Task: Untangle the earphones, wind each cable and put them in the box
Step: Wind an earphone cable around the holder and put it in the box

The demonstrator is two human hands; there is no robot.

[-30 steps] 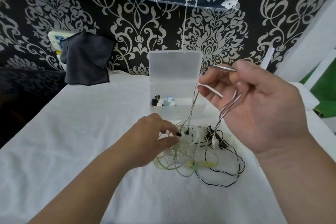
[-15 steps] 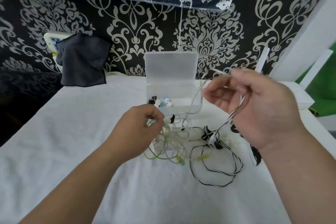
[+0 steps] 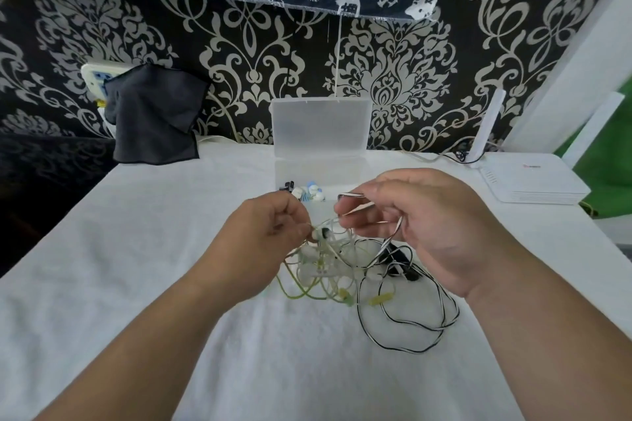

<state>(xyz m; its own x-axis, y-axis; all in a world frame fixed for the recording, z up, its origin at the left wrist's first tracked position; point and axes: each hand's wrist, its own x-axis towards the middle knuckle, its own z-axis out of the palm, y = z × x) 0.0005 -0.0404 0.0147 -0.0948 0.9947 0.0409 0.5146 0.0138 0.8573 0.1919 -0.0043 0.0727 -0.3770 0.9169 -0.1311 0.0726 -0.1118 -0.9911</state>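
The left hand (image 3: 270, 236) pinches a pale strand atop the knot, and the right hand (image 3: 431, 225), fingers curled, pinches a loop of the black-and-white cable (image 3: 391, 239): two hands, one tangle of earphones (image 3: 337, 272) lying on the white-covered desk (image 3: 136, 284) just beneath them. I count three sorts of cord in it: the striped one, a yellow-green cable (image 3: 295, 297) and a translucent whitish one. Behind stands one clear box (image 3: 321, 126), lid up, a few small earpieces (image 3: 307, 193) in its left end, with one dark cloth (image 3: 154, 120) far left and one white router (image 3: 533, 181) far right.
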